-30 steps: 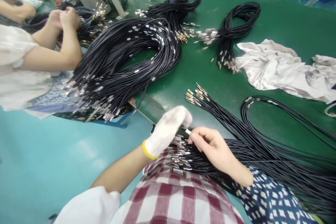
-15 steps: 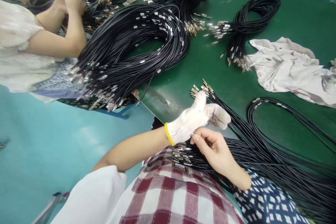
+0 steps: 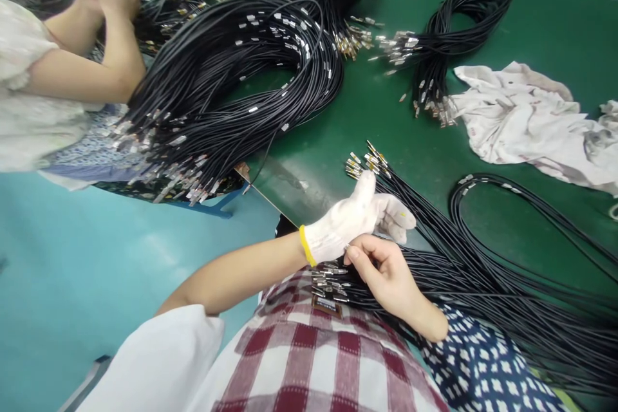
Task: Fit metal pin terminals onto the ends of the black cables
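Black cables with silver metal tips (image 3: 329,281) lay along the near edge of the green counter (image 3: 545,32), their ends against the red-and-white checked apron (image 3: 333,360). From the left, the large black coil with white tags (image 3: 193,77) appeared to reach past the counter edge at its tips; its own weight, or a nudge from the co-worker's bare forearm (image 3: 91,74) beside it, might drag it down.

Further right, the left hand in a white knitted glove (image 3: 340,222) was wide, thumb raised, fingers loosely curled and spread to the right, with nothing seen in its grasp. Its forearm came in from the lower left, nearly level. The loose knit could snag on a sharp tip and bend it or pull a cable out of line.

Beside the glove's heel, the bare right hand (image 3: 393,277) was narrow, thumb and forefinger pinched on 1 small silver tip (image 3: 347,246); its forearm slanted in from the lower right. So small a hold could slip if the cable tugged, and the tip might drop among its neighbours. Any cable behind it was hidden. The apron could catch the nearest ends if the body shifted.
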`<state>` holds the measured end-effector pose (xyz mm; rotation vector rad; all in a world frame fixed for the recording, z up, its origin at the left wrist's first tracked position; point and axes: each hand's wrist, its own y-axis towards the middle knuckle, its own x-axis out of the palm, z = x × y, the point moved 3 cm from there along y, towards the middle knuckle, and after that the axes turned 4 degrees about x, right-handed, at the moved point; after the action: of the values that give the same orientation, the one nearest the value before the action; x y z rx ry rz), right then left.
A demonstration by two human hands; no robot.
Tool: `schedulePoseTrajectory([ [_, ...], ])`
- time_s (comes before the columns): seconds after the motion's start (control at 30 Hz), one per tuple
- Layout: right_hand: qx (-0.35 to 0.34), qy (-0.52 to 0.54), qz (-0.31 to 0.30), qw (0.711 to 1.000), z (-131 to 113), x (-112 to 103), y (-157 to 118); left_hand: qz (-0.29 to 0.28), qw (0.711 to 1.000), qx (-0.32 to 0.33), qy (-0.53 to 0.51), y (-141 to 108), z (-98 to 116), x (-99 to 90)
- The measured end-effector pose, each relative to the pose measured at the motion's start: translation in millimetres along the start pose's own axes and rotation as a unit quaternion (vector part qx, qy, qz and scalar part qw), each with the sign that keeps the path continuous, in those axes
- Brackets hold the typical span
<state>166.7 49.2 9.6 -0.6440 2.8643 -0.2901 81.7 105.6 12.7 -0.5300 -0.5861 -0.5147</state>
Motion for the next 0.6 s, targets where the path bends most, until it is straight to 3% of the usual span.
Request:
schedulePoseTrajectory([
  [0.33, 0.023, 0.004, -0.011, 1.0, 3.6, 1.8, -0.2, -0.012, 0.996, -0.036, 0.082, -2.9, 1.7, 2.8],
  [0.6, 0.037, 0.023, -0.024, 0.999, 10.3, 4.5, -1.4, -0.019, 0.987, -0.005, 0.16, -9.0, -1.7, -0.7],
])
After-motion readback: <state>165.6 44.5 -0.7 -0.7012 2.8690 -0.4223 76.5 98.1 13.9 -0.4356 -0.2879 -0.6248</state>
